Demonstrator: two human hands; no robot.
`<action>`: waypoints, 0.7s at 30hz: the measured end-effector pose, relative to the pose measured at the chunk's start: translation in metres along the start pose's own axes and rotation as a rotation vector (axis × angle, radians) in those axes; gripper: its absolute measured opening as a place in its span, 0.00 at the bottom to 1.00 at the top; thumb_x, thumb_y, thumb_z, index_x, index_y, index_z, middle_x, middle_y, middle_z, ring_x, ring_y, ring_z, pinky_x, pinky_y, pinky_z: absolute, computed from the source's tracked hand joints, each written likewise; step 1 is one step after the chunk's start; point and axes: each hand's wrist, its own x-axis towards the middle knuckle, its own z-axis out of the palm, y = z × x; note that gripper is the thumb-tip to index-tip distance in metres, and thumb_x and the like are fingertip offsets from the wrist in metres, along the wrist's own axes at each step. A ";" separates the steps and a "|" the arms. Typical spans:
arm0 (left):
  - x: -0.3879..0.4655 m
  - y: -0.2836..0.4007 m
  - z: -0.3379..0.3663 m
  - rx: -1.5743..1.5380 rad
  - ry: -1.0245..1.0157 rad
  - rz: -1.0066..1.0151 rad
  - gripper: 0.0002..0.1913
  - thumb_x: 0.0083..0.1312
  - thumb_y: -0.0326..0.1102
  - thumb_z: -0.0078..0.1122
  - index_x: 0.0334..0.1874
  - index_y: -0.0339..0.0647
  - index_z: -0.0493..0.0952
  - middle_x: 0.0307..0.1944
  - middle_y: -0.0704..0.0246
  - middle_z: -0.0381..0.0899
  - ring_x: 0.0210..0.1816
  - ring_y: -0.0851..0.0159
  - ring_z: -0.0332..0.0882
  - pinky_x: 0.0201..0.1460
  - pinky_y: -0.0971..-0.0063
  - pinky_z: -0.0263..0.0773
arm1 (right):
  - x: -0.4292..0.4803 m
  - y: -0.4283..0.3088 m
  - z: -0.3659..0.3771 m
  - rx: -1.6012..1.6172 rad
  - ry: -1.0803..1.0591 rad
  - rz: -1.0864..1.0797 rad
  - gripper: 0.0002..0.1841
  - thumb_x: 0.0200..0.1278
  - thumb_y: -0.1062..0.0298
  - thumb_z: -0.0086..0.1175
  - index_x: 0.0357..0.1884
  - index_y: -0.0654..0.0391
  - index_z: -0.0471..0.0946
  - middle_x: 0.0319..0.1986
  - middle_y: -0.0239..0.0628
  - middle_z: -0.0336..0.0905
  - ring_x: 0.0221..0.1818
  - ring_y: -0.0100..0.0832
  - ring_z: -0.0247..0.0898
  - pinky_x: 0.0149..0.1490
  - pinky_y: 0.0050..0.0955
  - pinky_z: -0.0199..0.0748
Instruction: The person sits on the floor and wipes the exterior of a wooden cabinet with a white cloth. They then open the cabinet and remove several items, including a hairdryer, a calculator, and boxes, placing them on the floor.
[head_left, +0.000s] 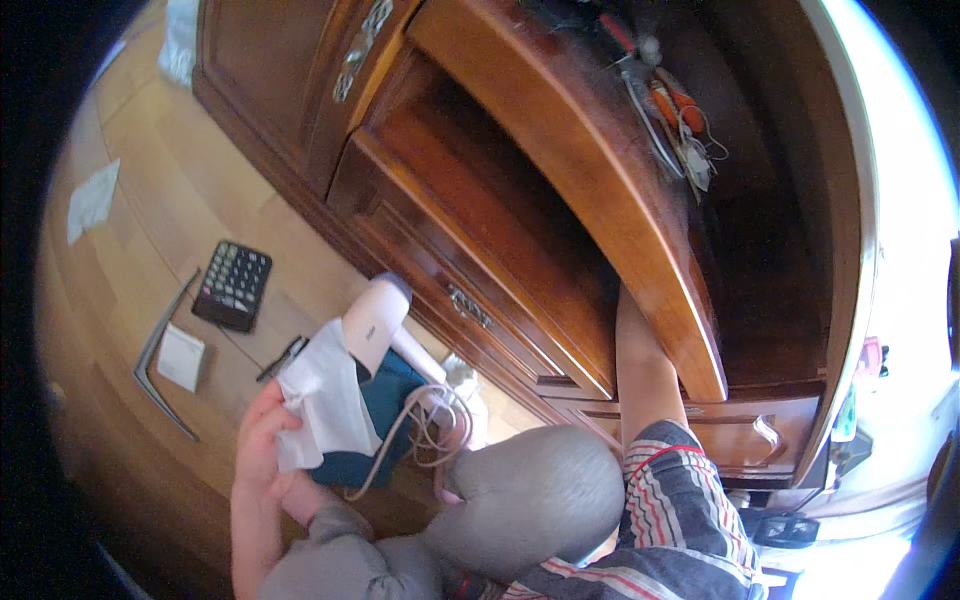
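My left hand (261, 431) grips a crumpled white sheet (322, 401), either paper or thin cloth. Just past that sheet lies a pale pink hair dryer (375, 322) with a dark end and a coiled pink cord (442, 427). Under them is a dark teal item (386, 409), partly covered. My right forearm (646, 360) reaches into the gap beneath the front of an open upper wooden drawer (570, 142). The right hand itself is out of view behind that drawer front. Below the gap is another wooden drawer (465, 277) with an ornate metal handle.
On the wooden floor lie a black calculator (232, 285), a thin bent grey strip (155, 352), a small white box (181, 358), a black object (282, 358) and a white paper (93, 199). The upper drawer holds orange-handled tools (676, 109) and wires. My grey-clad knee (540, 487) is close by.
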 end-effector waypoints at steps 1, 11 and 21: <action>0.000 0.000 -0.001 -0.007 0.006 0.001 0.32 0.48 0.21 0.43 0.62 0.29 0.68 0.54 0.59 0.78 0.53 0.62 0.77 0.59 0.72 0.71 | -0.002 0.001 -0.003 0.005 -0.006 0.017 0.32 0.66 0.47 0.55 0.62 0.63 0.69 0.55 0.54 0.75 0.59 0.48 0.71 0.63 0.42 0.67; -0.001 0.004 -0.006 -0.104 -0.083 -0.046 0.29 0.53 0.22 0.44 0.62 0.37 0.68 0.49 0.64 0.78 0.47 0.63 0.79 0.45 0.71 0.80 | -0.033 -0.066 -0.058 0.163 -0.205 0.045 0.30 0.68 0.48 0.53 0.63 0.60 0.68 0.55 0.52 0.76 0.59 0.46 0.71 0.63 0.41 0.68; -0.007 0.041 0.035 -0.301 -0.292 0.027 0.31 0.55 0.22 0.43 0.66 0.34 0.63 0.58 0.57 0.73 0.61 0.53 0.72 0.66 0.53 0.68 | -0.092 -0.215 -0.224 1.058 -1.110 -0.091 0.27 0.69 0.49 0.52 0.62 0.58 0.69 0.54 0.48 0.77 0.60 0.44 0.71 0.63 0.41 0.68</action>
